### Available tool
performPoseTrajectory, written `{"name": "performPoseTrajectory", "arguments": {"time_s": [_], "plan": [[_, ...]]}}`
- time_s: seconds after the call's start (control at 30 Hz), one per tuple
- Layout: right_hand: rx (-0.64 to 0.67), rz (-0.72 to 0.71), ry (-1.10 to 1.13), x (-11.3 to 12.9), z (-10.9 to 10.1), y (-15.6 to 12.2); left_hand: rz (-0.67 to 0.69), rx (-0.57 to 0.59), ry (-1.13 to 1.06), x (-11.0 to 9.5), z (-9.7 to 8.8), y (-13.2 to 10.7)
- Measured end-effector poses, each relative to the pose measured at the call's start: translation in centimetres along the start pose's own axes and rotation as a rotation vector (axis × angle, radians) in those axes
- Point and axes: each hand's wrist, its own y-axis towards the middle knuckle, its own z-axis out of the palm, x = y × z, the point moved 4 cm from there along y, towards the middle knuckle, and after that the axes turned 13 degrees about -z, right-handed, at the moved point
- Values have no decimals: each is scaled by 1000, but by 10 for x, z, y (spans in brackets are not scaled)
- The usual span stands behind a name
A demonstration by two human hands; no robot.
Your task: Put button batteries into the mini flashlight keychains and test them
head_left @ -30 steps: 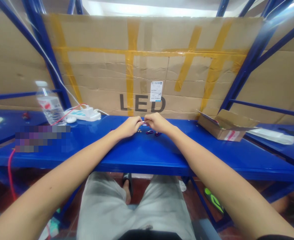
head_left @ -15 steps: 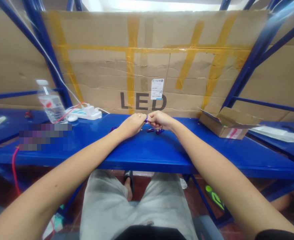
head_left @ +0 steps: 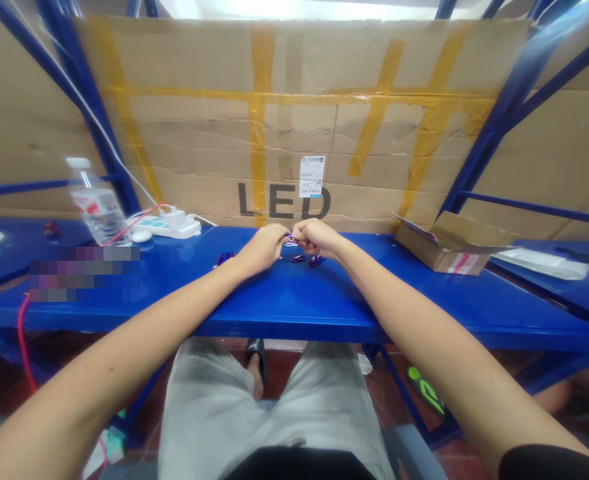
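Observation:
Over the middle of the blue table, my left hand (head_left: 265,248) and my right hand (head_left: 317,238) meet almost knuckle to knuckle. Both are closed in a pinch on a small shiny purple piece (head_left: 289,239), which looks like a carabiner and is mostly hidden by the fingers. Just below my right hand lie a loose purple piece (head_left: 299,259) and a small purple cluster (head_left: 317,260). More purple pieces (head_left: 223,258) rest left of my left hand, partly covered by my wrist.
An open cardboard box (head_left: 449,247) stands to the right. At left are a water bottle (head_left: 97,207), a white power strip (head_left: 169,225) with cables, and a blurred-out patch. A tall cardboard sheet (head_left: 199,147) closes off the back of the blue table (head_left: 294,313).
The view has shifted slightly. My fingers have moved a little, and more of the purple piece shows between my hands. Both hands stay closed and close together.

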Motion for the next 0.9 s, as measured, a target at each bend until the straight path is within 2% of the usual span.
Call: {"name": "performPoseTrajectory", "arguments": {"time_s": [0.17, 0.27, 0.33, 0.43, 0.5, 0.57, 0.63, 0.73, 0.9], "plan": [[64, 69, 58, -3, 1, 1, 46, -13, 42, -1, 1, -2], [49, 27, 7, -2, -3, 5, -21, -34, -14, 3, 0, 2], [-23, -35, -126, -1, -10, 8, -105, -53, -53, 10, -3, 5], [-147, -167, -578, 2, -16, 9, -212, -78, -74, 25, -8, 7], [-65, -211, -880, -1, -8, 8, -265, -88, -93, 37, -10, 7], [87, -141, -1045, -9, 4, 6, -296, -83, -112, 46, -12, 6], [144, -136, -1161, -12, 15, 4, -307, -70, -118, 51, -12, 6], [187, -180, -1219, -12, 25, 3, -303, -61, -121, 51, -11, 6], [203, -138, -1214, -13, 22, 4, -276, -28, -135, 46, -10, 7]]}}
